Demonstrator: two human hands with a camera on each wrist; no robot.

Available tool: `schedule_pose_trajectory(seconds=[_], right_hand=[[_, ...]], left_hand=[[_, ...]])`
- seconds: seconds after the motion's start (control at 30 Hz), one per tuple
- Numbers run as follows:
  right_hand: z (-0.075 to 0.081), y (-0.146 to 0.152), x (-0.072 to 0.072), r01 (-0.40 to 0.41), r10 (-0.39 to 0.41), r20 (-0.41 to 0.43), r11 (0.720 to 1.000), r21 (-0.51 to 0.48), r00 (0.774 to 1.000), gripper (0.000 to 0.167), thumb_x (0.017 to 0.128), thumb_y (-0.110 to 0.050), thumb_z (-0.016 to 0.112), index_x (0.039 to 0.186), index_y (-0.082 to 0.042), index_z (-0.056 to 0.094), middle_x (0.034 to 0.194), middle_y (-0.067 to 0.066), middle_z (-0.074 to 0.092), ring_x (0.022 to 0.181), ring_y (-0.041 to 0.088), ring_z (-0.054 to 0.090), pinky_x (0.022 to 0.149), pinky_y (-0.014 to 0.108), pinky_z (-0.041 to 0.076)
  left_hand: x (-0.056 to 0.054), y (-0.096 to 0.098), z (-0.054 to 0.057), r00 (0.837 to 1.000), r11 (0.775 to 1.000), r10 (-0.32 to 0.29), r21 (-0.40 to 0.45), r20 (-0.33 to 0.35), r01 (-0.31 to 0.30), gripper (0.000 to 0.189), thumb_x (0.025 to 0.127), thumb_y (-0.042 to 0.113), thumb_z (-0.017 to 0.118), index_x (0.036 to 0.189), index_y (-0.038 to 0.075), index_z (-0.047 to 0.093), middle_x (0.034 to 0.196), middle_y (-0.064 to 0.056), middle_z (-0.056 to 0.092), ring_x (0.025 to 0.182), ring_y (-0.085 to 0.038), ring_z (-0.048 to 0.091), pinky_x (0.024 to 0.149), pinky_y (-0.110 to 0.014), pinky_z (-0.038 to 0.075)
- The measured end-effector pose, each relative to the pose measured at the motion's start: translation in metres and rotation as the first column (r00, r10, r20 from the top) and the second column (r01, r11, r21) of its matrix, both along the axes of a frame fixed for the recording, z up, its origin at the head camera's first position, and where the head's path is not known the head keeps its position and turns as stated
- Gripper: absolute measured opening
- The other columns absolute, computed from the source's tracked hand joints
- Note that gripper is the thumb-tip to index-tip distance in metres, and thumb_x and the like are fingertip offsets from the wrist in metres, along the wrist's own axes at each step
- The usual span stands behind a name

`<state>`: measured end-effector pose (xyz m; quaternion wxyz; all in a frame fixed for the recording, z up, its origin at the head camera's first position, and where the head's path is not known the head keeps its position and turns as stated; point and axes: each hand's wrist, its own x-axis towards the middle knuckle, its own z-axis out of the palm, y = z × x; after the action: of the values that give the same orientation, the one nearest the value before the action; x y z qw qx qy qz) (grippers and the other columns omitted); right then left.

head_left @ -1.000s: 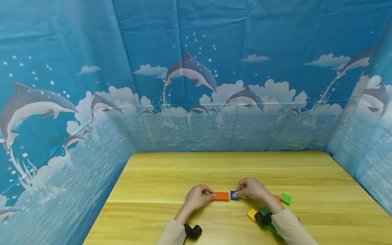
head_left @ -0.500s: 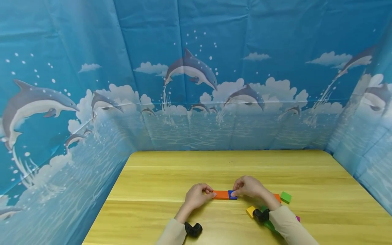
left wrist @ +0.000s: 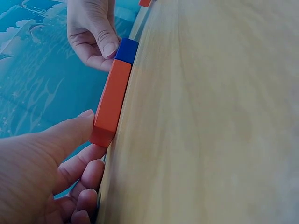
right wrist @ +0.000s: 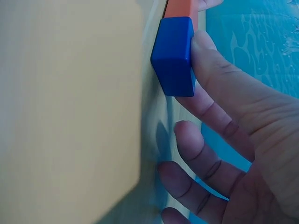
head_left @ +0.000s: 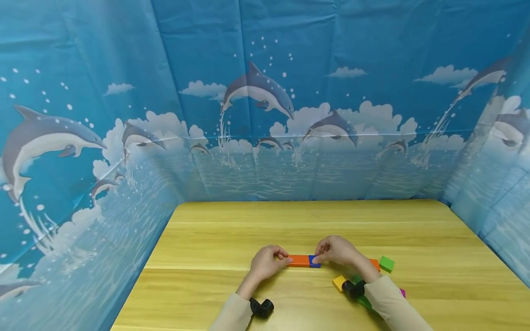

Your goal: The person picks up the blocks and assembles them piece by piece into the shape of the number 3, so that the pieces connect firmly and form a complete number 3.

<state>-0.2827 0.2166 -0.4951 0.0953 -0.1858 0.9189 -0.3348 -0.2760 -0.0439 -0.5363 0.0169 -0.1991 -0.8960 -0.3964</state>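
Observation:
Near the middle of the table, a long orange block [head_left: 299, 260] and a smaller blue block [head_left: 312, 264] lie end to end, touching. My left hand [head_left: 265, 265] pinches the orange block's left end between thumb and index finger; the left wrist view shows the thumb [left wrist: 79, 126] against that end. With thumb and index finger, my right hand [head_left: 340, 252] pinches the blue block at its outer end. In the right wrist view the thumb presses one side of the blue block [right wrist: 173, 53], and the other fingers curl loosely below it.
Right of the pair, around and partly under my right forearm, lie a bright green block [head_left: 387, 264], another orange block [head_left: 375, 264], a yellow block [head_left: 338, 283], darker green pieces [head_left: 364, 302] and a magenta piece [head_left: 402, 293]. A dolphin-print curtain [head_left: 248, 179] borders the wooden table [head_left: 215, 230].
One second ago a small gap separated the two blocks. My right hand has slid the blue block left against the orange one. Over the last half second both hands stay nearly still.

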Motion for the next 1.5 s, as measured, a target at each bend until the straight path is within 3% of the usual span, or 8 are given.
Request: schedule_pose_trajectory(seconds=[0.2, 0.3, 0.4, 0.63, 0.87, 1.2, 1.5], right_hand=[[0.005, 0.010, 0.001, -0.026, 0.026, -0.003, 0.998, -0.057, 1.000, 0.033, 0.094, -0.042, 0.057, 0.096, -0.013, 0.070, 0.080, -0.002, 0.062, 0.070, 0.017, 0.054, 0.062, 0.034, 0.042], [0.012, 0.020, 0.007, -0.042, 0.041, -0.007, 0.994, -0.099, 0.999, 0.038, 0.097, -0.040, 0.052, 0.106, -0.006, 0.067, 0.085, 0.003, 0.063, 0.076, 0.022, 0.057, 0.065, 0.036, 0.044], [0.018, 0.033, 0.016, -0.070, 0.072, 0.013, 0.990, -0.124, 0.997, 0.035, 0.095, -0.035, 0.058, 0.107, -0.004, 0.066, 0.085, 0.004, 0.063, 0.075, 0.025, 0.057, 0.066, 0.035, 0.046], [0.023, 0.055, 0.042, -0.149, 0.152, 0.042, 0.986, -0.078, 0.987, 0.033, 0.082, -0.028, 0.076, 0.102, -0.004, 0.065, 0.084, 0.000, 0.061, 0.074, 0.013, 0.056, 0.064, 0.030, 0.047], [0.017, 0.056, 0.055, -0.188, 0.193, 0.089, 0.980, -0.064, 0.977, 0.028, 0.076, -0.027, 0.081, 0.095, -0.011, 0.067, 0.087, 0.000, 0.060, 0.077, 0.015, 0.053, 0.066, 0.030, 0.045], [0.013, 0.043, 0.050, -0.113, 0.119, 0.086, 0.991, -0.069, 0.989, 0.025, 0.077, -0.027, 0.080, 0.091, -0.012, 0.067, 0.079, -0.001, 0.057, 0.070, 0.016, 0.050, 0.061, 0.029, 0.042], [0.016, 0.047, 0.032, 0.019, -0.022, 0.053, 0.998, 0.053, 0.998, 0.028, 0.078, -0.030, 0.079, 0.090, -0.011, 0.063, 0.069, 0.000, 0.053, 0.058, 0.015, 0.045, 0.053, 0.031, 0.037]], left_hand=[[0.000, 0.001, 0.001, 1.000, 1.000, -0.005, 0.010, 0.003, 0.005, 0.020, 0.085, 0.042, 0.070, 0.089, 0.022, 0.071, 0.077, 0.015, 0.053, 0.068, -0.004, 0.047, 0.061, -0.026, 0.038], [0.001, 0.000, 0.000, 1.000, 1.000, -0.009, 0.018, 0.004, 0.009, 0.020, 0.086, 0.042, 0.069, 0.090, 0.022, 0.071, 0.078, 0.015, 0.053, 0.068, -0.003, 0.047, 0.061, -0.026, 0.038], [0.001, 0.000, 0.000, 1.000, 1.000, -0.012, 0.016, 0.001, 0.012, 0.020, 0.086, 0.042, 0.069, 0.090, 0.022, 0.071, 0.078, 0.015, 0.053, 0.068, -0.003, 0.047, 0.062, -0.026, 0.038], [0.001, -0.002, 0.002, 1.000, 1.000, -0.016, 0.015, -0.003, 0.016, 0.020, 0.086, 0.041, 0.069, 0.090, 0.022, 0.071, 0.078, 0.014, 0.054, 0.069, -0.004, 0.048, 0.062, -0.026, 0.039], [0.001, -0.001, -0.001, 1.000, 1.000, -0.012, 0.008, -0.012, 0.012, 0.019, 0.086, 0.042, 0.069, 0.090, 0.023, 0.071, 0.078, 0.016, 0.053, 0.068, -0.004, 0.047, 0.062, -0.025, 0.038], [0.003, -0.001, -0.002, 0.999, 1.000, -0.009, 0.020, -0.036, 0.010, 0.020, 0.087, 0.041, 0.068, 0.091, 0.022, 0.071, 0.079, 0.015, 0.053, 0.071, -0.005, 0.047, 0.064, -0.026, 0.039], [0.003, 0.000, 0.001, 1.000, 1.000, -0.004, 0.003, -0.017, 0.004, 0.020, 0.086, 0.043, 0.069, 0.091, 0.024, 0.071, 0.079, 0.017, 0.053, 0.070, -0.004, 0.047, 0.064, -0.025, 0.038]])
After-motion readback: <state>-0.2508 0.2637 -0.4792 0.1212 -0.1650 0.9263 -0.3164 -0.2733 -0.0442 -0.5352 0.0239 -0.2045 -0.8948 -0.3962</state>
